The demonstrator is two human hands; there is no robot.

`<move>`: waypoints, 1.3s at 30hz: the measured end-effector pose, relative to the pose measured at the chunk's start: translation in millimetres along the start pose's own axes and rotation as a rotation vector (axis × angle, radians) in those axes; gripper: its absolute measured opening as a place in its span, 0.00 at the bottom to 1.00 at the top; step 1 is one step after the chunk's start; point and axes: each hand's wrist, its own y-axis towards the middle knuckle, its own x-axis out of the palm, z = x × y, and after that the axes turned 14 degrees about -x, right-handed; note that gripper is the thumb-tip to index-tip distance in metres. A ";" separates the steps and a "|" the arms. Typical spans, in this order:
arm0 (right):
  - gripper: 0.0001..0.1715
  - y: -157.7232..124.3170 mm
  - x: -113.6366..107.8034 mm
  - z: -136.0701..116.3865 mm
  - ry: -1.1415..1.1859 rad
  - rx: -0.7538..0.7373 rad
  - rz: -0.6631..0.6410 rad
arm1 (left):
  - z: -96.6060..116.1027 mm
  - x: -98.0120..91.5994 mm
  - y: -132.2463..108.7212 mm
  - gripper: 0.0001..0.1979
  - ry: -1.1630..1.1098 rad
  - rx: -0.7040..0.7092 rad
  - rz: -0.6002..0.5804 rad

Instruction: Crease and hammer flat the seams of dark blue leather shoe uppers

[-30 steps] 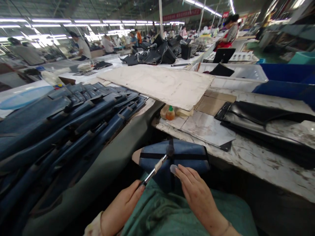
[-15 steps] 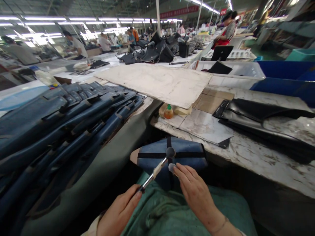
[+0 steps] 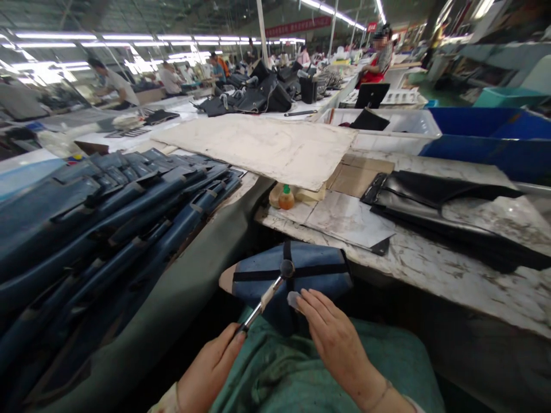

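My left hand is closed around the dark handle of a metal hammer. Its round head rests on or just over a blue leather-like piece crossed by black strips, where the strips meet. My right hand lies at the near side of that piece, its fingers together. A small pale translucent piece shows at its fingertips; the thumb is hidden. Beneath both hands a green cloth covers my lap.
Many blue panels overlap on the left. A worktop at right bears black leather pieces and a small orange bottle with a green cap. Beyond are a pale sheet, a white bin and a blue bin. Several people work farther off.
The whole scene has shifted slightly left as my view turned a little to the right. My hold on the hammer and the pose of both hands stay nearly the same.
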 end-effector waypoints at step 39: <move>0.27 -7.7 11.6 4.9 0.045 -0.045 -0.001 | -17.7 -16.2 -16.6 0.24 -0.118 -0.199 0.121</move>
